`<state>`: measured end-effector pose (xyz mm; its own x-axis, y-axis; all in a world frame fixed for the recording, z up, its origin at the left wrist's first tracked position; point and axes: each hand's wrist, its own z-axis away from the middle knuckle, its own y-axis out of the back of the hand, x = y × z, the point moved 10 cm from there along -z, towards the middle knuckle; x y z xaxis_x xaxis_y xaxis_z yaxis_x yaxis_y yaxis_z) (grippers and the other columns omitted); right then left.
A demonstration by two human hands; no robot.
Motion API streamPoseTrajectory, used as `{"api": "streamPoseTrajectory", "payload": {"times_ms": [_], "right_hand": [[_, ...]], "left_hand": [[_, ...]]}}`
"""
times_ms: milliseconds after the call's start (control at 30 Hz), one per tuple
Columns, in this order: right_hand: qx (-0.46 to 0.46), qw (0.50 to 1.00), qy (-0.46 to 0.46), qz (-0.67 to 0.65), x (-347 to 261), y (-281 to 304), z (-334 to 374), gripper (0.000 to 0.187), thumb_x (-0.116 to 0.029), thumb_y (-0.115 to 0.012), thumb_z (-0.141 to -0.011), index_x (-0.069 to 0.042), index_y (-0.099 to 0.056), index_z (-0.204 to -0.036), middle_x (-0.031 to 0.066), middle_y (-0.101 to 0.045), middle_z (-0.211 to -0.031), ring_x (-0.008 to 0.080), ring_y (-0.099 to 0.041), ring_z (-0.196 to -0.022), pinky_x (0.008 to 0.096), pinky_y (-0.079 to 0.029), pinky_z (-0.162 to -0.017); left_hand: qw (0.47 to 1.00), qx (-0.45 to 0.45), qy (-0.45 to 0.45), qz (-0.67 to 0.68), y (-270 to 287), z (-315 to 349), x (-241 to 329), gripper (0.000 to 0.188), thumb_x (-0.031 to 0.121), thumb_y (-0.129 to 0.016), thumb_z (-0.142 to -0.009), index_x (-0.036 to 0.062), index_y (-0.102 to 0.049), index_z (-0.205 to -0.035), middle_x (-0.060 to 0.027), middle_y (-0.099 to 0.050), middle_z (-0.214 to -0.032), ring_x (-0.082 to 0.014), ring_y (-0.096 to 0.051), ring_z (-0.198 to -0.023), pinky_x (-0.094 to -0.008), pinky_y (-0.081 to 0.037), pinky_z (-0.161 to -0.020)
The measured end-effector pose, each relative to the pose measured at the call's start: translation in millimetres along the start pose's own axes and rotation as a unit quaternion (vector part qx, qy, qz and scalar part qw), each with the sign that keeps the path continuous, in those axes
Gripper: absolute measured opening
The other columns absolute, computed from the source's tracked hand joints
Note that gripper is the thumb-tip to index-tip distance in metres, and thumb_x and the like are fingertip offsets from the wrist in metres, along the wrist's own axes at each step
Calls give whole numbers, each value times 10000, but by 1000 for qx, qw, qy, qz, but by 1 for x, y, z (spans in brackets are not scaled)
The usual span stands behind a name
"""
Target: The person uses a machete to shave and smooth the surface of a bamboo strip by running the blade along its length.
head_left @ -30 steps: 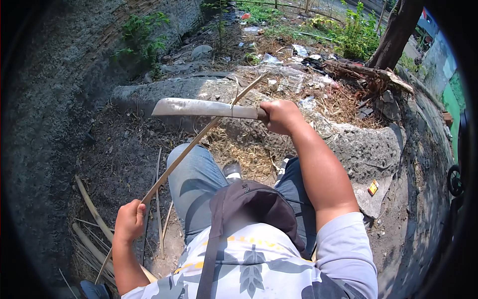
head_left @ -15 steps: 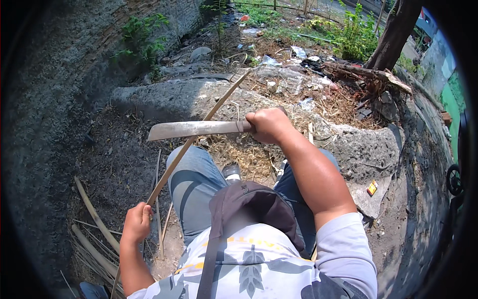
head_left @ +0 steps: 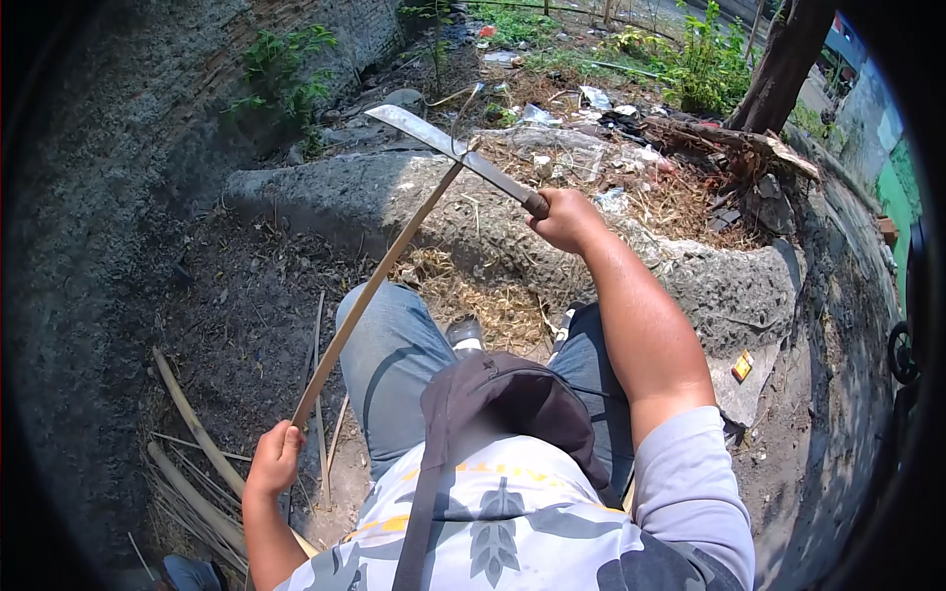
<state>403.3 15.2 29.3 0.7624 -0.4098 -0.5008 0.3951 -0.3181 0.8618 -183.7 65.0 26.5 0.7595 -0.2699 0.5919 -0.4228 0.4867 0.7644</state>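
In my left hand (head_left: pixel 274 458), closed at the lower left, is a long flat bamboo strip (head_left: pixel 379 278) that slants up and away to the right. My right hand (head_left: pixel 569 221) grips the dark handle of a machete (head_left: pixel 419 130). Its broad grey blade points up and to the left, crossing the strip close to the far end. A thin curled shaving (head_left: pixel 461 106) stands up where blade and strip meet. The strip passes above my left knee.
A low, rough concrete slab (head_left: pixel 325 192) lies ahead, with dry straw and litter behind it. Bamboo pieces (head_left: pixel 197 424) are on the ground at the left, beside a rough wall (head_left: pixel 108 197). A tree trunk (head_left: pixel 778 79) rises at the far right. A small yellow-and-red packet (head_left: pixel 742 365) lies at the right.
The machete has moved away from me along the strip, from its middle to near its far end, and its tip has swung upward. A shaving now shows at the blade. Both hands keep their grip.
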Motion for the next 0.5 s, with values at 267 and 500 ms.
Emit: {"api": "streamPoseTrajectory", "payload": {"times_ms": [267,500], "right_hand": [[-82,965,-38,-246,23,-19,-2,252,-242,-798,-824,-57,-626,-803,55,-623,-673,144,-584,-613,325,-456,-565],[-80,983,123,113,-56,14,22,211,-188,-702,-782,-147,-701,-990,150,-724,-965,366,-695,-957,465,-556,-828]], "left_hand": [[999,-7,-43,7,-4,-12,17,425,348,-470,-1087,10,-590,-860,-75,-544,-662,-174,-512,-615,-351,-435,-592],[999,5,-50,19,-8,-23,35,425,332,-473,-1086,10,-577,-829,-80,-536,-650,-190,-520,-612,-366,-441,-598]]}}
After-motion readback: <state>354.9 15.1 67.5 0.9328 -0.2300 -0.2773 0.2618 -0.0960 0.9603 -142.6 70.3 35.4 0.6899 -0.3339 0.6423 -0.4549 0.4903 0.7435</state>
